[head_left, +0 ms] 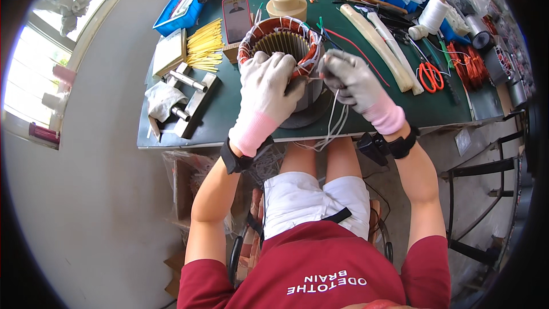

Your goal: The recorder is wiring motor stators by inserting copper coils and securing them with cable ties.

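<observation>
A motor stator with copper-red windings laced in white cord stands upright near the table's front edge. Gloved in white with a pink cuff, my left hand is curled over the near left part of its winding rim. On the right side of the rim, my right hand, gloved the same way, is closed with the fingers pinching white cord. Loose strands of that cord hang from the right hand past the table edge, over my lap. My hands hide the near side of the windings, and the exact pinch point is hard to make out.
Left on the green table are yellow strips, a phone, metal tubes and a blue tray. Right lie a wooden stick, orange-handled scissors, a cord spool and copper coils. A beige round block stands behind the stator.
</observation>
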The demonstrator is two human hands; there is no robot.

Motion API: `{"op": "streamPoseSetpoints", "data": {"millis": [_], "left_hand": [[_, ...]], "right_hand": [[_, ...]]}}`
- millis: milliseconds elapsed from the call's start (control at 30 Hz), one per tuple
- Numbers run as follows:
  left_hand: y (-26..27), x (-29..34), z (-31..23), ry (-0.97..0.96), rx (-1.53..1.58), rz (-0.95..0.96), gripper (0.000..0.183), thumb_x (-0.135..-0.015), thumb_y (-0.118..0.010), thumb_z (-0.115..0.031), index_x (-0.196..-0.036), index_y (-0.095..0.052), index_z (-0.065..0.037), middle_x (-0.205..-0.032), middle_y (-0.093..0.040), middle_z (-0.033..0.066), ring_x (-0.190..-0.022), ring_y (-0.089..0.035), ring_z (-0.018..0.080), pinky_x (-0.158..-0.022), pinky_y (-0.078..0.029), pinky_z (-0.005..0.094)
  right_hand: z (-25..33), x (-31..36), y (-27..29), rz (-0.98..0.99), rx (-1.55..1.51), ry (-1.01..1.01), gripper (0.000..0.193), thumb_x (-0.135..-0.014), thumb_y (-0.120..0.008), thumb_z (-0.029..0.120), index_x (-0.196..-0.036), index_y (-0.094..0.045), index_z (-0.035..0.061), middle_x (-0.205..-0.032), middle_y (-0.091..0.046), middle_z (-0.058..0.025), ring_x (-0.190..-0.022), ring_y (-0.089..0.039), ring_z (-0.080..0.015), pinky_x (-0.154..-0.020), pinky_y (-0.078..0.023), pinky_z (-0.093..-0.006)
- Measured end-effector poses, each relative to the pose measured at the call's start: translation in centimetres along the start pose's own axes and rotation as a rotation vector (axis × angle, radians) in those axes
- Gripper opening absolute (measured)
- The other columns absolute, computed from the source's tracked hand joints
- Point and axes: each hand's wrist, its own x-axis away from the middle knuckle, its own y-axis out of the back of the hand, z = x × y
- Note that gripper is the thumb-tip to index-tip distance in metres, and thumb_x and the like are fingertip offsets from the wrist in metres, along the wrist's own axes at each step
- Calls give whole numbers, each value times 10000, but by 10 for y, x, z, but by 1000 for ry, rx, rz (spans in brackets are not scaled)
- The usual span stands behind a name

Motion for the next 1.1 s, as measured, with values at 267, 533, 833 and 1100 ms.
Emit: {"op": "streamPoseSetpoints", "data": {"millis": [267,533,833,1100], "left_hand": [[-7,5,2,26,-80,-27,195,-670,-668,-178,-757,-527,-76,-740,-539,70,-743,-498,288,-701,-365,397],[3,1,-3,-20,-47,24,312,-700,-660,-170,-967,-565,-41,-851,-562,111,-834,-509,315,-782,-382,400],[11,-3,-3,-54,-25,62,225,-727,-632,-100,-935,-573,-37,-820,-568,90,-804,-506,282,-738,-382,383],[31,-3,18,-8,86,271,336,-674,-657,-75,-1003,-592,-53,-890,-587,90,-924,-515,298,-845,-386,385]], "right_hand": [[-6,37,38,-84,-222,30,237,-935,-466,264,-942,-555,45,-657,-464,55,-440,-261,18,-387,-198,-167],[-114,193,120,-1117,979,176,305,-852,-435,12,-1130,-562,-6,-1054,-609,-121,-1008,-536,-221,-911,-399,-319],[-155,173,152,-1375,337,304,237,-853,-510,22,-1088,-478,11,-827,-502,-6,-681,-461,-59,-624,-426,-211],[-130,160,141,-1450,38,400,439,-856,-511,5,-1273,-375,-19,-806,-454,-10,-583,-402,-49,-515,-373,-197]]}}
